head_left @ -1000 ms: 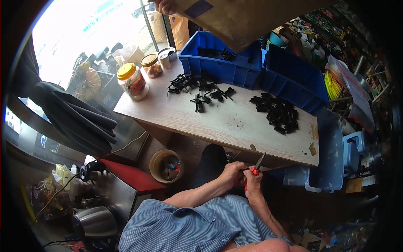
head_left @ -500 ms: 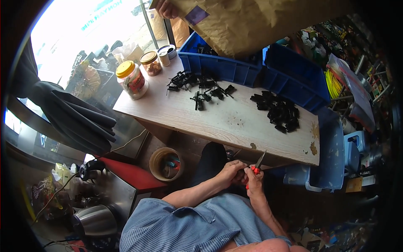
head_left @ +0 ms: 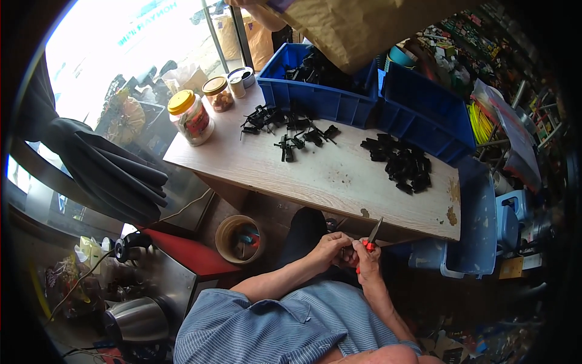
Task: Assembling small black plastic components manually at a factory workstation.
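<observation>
My right hand [head_left: 369,264] is closed around a pair of red-handled scissors [head_left: 376,231], their metal blades pointing up and slightly right near the table's front edge. Close beside it, my left hand [head_left: 330,249] has its fingers pinched together, meeting the right fingertips; whatever lies between them is too small to make out. Both hands are in front of my body, just short of the table [head_left: 291,176]. On the tabletop lie a loose group of black plastic parts with thin stems [head_left: 290,145] and a denser pile of black parts [head_left: 403,164] to the right.
Another person's arm [head_left: 267,17] is at the far side, by a large brown paper sack [head_left: 345,30] over a blue crate [head_left: 318,100] of black parts. A second blue crate [head_left: 424,121] stands beside it. Jars [head_left: 193,118] stand at left; a bucket [head_left: 240,238] sits below the table.
The paper sack has lifted and shifted, uncovering more black parts in the blue crate. The other person's hand has risen toward the top edge. My hands have barely moved.
</observation>
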Motion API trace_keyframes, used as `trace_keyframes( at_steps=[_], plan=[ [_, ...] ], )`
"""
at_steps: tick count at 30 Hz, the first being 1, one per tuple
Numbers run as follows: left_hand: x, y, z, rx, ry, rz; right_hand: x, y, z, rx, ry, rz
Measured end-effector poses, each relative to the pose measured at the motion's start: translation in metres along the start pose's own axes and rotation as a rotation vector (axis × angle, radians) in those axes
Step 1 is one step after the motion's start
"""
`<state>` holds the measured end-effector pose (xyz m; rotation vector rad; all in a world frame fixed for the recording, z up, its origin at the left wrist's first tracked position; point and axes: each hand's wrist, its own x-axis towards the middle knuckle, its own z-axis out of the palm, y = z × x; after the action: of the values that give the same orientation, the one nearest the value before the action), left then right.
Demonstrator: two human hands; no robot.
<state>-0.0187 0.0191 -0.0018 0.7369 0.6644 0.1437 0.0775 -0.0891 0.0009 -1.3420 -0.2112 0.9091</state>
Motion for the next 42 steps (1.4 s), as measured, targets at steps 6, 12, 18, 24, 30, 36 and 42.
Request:
trace_keyframes(
  at_steps=[6,12,18,24,30,36,42],
  plan=[
    [0.003,-0.008,-0.003,-0.012,0.015,0.095,0.001,0.003,-0.001,0.008,0.011,0.012],
    [-0.005,-0.004,-0.006,0.168,-0.053,0.210,0.005,0.003,-0.004,0.007,0.017,0.001],
    [-0.020,0.005,-0.010,0.213,-0.212,0.275,0.004,0.000,-0.004,0.047,0.040,0.004],
    [-0.026,0.005,-0.021,0.296,-0.381,0.441,0.003,0.003,-0.003,0.121,0.008,0.009],
    [-0.030,0.014,-0.012,0.960,-0.188,0.966,0.002,0.006,-0.004,0.075,0.052,0.000],
    [-0.027,0.009,-0.003,1.018,-0.045,0.928,0.005,0.014,-0.005,0.026,0.088,-0.055],
    [-0.021,0.005,-0.001,0.946,0.052,0.790,0.006,0.015,-0.005,0.037,0.134,-0.016]
  ],
)
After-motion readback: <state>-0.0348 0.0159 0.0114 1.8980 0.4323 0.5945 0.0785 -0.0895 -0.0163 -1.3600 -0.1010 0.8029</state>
